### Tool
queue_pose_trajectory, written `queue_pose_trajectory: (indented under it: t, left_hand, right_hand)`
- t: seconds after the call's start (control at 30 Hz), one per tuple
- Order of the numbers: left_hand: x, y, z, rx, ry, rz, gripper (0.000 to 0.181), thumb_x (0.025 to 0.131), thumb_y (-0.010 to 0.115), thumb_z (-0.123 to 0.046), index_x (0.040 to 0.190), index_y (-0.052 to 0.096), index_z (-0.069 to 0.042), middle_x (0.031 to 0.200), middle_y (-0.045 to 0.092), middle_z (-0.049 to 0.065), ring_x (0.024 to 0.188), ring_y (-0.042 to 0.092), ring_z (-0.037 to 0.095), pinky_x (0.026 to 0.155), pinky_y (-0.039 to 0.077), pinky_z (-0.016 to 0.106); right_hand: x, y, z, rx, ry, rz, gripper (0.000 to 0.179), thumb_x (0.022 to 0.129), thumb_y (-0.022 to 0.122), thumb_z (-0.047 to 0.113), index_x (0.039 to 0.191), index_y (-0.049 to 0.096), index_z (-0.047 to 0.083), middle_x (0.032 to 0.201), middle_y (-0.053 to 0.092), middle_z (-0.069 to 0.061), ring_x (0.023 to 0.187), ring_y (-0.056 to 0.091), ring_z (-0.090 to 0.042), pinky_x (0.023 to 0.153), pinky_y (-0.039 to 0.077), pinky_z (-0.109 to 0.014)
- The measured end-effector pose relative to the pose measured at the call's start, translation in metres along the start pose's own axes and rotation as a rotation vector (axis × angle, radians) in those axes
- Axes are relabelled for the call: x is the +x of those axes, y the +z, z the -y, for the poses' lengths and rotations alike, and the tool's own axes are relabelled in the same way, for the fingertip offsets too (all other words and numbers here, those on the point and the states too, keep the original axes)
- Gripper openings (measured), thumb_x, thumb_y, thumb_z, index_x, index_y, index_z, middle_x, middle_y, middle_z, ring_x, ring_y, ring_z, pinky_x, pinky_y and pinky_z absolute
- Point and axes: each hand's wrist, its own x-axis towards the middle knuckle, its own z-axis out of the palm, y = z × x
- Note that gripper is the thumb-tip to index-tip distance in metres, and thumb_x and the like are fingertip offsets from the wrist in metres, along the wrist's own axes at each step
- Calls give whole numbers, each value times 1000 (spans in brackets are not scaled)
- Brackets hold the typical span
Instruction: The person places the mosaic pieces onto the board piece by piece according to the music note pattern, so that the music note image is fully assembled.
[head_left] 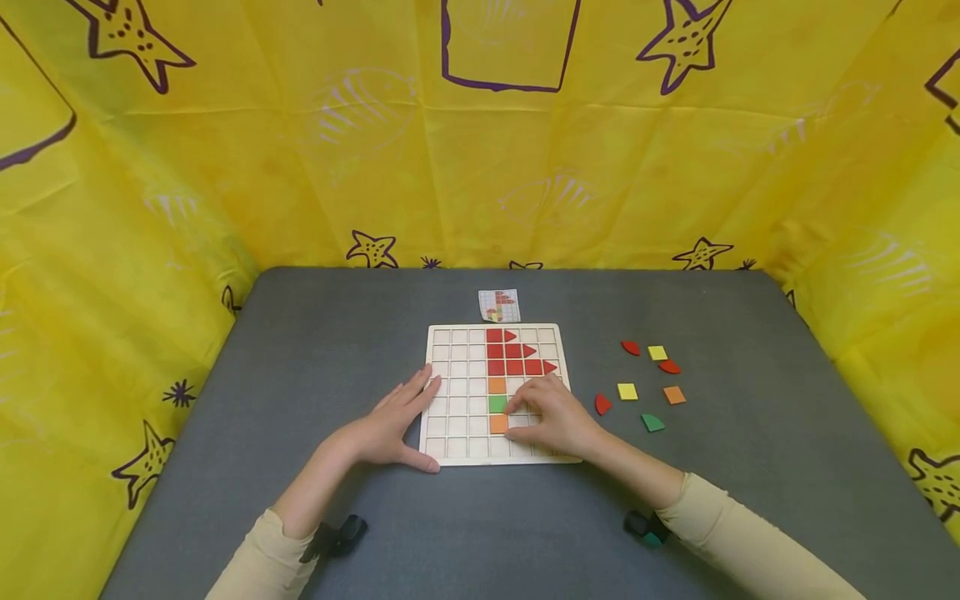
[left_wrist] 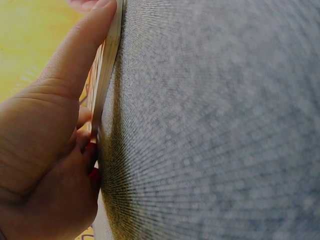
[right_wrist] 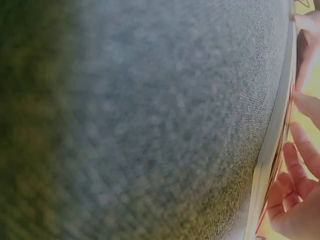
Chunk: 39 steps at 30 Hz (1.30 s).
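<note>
A square wooden grid board lies on the table. Red tiles, some square and some pointed, fill part of its top three rows, including a red square. Below them, one column holds an orange square, a green square and a lower orange square. My right hand is over the board, thumb and index fingertips apart at the right side of the lower orange square, which lies flat in its cell. My left hand rests along the board's left edge, fingers extended, thumb at the near corner.
A small printed pattern card lies just behind the board. To the right are loose tiles: yellow squares, red quarter-rounds, an orange square and a green quarter-round. Yellow cloth hangs around the grey table.
</note>
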Motion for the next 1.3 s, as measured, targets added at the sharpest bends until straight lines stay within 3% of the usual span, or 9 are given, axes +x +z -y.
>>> queue_pose_trajectory:
  t: [0.1,0.27,0.37,0.57,0.87,1.1,1.3]
  left_hand:
    - [1,0,0,-3,-1,2,123,69,81,-58,157,11,-7,163,-3,12,149,3,30,117,8,51]
    - [1,0,0,-6,-5,2,124,69,81,-58,157,10,-8,163,-3,12,149,3,30,117,9,51]
    - [1,0,0,-6,-4,-2,124,69,82,-57,157,11,-7,163,-2,13,149,4,31,116,9,52]
    - [1,0,0,-7,-2,-1,123,69,82,-56,157,11,-7,163,-2,13,148,5,31,116,10,53]
    - [1,0,0,-13,3,-3,123,69,82,-55,157,12,-7,163,-2,13,148,4,32,116,9,53]
    - [1,1,1,-13,10,-5,122,69,82,-57,157,13,-7,163,-1,13,148,4,32,116,10,53]
    - [1,1,1,-22,0,0,123,69,82,-57,157,12,-8,163,-2,12,148,5,31,116,10,53]
  right_hand:
    - [-1,-3,-1,17,22,-4,23,74,86,29,91,73,20,95,65,11,98,49,-14,86,40,-36]
    - [-10,-16,-10,42,144,-34,21,74,86,31,89,72,25,94,64,14,97,46,-14,82,41,-38]
    - [-21,-27,-22,31,190,-80,21,74,86,30,88,72,23,96,65,10,95,45,-17,81,40,-39]
    - [-47,-47,-48,-55,242,-179,24,72,87,29,88,73,17,97,65,1,94,46,-22,80,39,-40]
    - [-69,-65,-62,-162,327,-218,35,70,87,36,87,70,11,96,65,-6,92,48,-28,78,38,-41]
    - [-68,-65,-65,-161,266,-169,27,72,87,31,84,69,16,97,63,-2,94,45,-26,79,37,-41]
    - [-65,-67,-68,-110,206,-110,22,75,86,22,92,74,16,103,61,-3,98,42,-23,80,38,-41]
